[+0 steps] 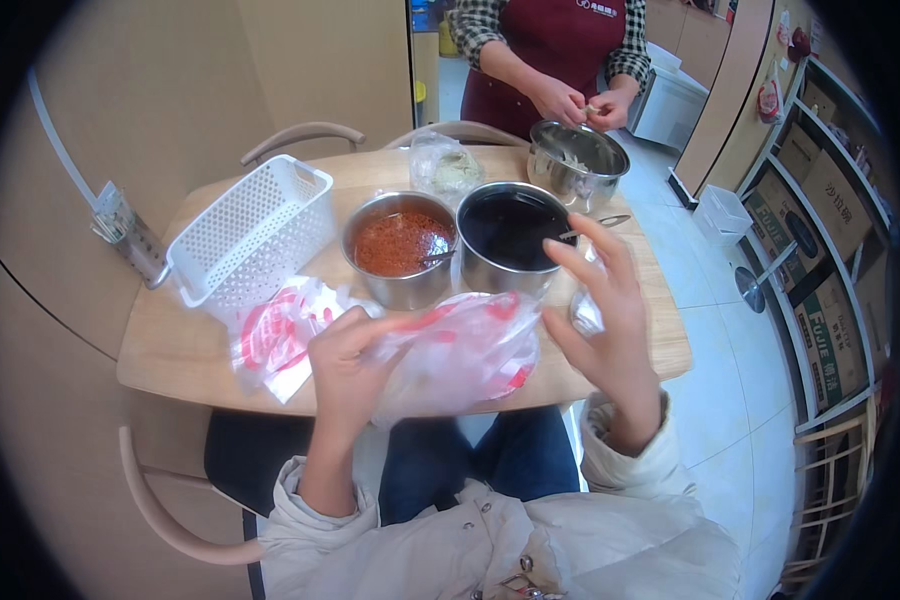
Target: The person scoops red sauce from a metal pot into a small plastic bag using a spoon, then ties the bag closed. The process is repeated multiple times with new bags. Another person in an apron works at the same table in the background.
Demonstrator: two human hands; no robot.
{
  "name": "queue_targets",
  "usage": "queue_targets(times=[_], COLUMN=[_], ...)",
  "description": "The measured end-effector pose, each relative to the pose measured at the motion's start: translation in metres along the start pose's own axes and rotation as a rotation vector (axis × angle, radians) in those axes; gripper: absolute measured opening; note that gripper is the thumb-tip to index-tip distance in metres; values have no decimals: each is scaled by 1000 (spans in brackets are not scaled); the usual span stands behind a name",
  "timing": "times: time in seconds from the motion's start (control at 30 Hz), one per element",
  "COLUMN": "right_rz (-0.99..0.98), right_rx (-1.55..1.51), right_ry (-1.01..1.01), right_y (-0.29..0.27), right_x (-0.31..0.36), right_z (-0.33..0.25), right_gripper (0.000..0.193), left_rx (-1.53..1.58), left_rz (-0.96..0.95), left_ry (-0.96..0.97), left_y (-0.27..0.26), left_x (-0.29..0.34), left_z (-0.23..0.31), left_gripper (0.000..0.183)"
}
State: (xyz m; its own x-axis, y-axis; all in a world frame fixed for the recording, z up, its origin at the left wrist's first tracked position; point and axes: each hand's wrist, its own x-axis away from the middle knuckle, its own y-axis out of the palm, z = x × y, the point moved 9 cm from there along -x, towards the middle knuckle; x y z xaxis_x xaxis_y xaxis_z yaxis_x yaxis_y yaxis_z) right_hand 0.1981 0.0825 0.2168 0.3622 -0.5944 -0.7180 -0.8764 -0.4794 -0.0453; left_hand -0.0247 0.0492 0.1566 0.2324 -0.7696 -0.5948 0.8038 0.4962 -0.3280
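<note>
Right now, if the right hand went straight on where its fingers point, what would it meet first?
The right hand would likely meet the steel pot of dark liquid first, though depth is hard to judge from this one view.

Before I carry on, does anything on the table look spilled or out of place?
No spill stands out. Slightly untidy: a crumpled plastic bag lies loose near the front edge of the table, beside the white basket.
</note>
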Motion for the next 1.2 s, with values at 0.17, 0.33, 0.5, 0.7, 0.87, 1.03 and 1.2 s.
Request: queue_targets(times=[0.17,0.33,0.5,0.7,0.87,1.03,1.2], right_rz=[-358,-472,-856,-744,-362,133,198], right_rx=[-260,798,845,1019,723,295,29], right_ry=[165,172,420,170,-150,522,814], right_y=[53,58,42,69,20,-51,-69], right_x=[18,22,56,85,102,105,109], right_z=[13,66,78,111,85,153,232], right_gripper=[18,29,55,67,51,33,19], left_rx=[698,1005,-179,-612,-123,333,183], left_rz=[-31,-546,-512,-407,-434,-406,-382], left_ry=[-333,86,91,-38,32,-574,-207], left_y=[33,14,19,72,80,82,83], left_x=[19,32,51,41,32,43,22], left_z=[0,53,26,-68,-97,-140,-126], left_gripper=[26,33,37,35,50,47,45])
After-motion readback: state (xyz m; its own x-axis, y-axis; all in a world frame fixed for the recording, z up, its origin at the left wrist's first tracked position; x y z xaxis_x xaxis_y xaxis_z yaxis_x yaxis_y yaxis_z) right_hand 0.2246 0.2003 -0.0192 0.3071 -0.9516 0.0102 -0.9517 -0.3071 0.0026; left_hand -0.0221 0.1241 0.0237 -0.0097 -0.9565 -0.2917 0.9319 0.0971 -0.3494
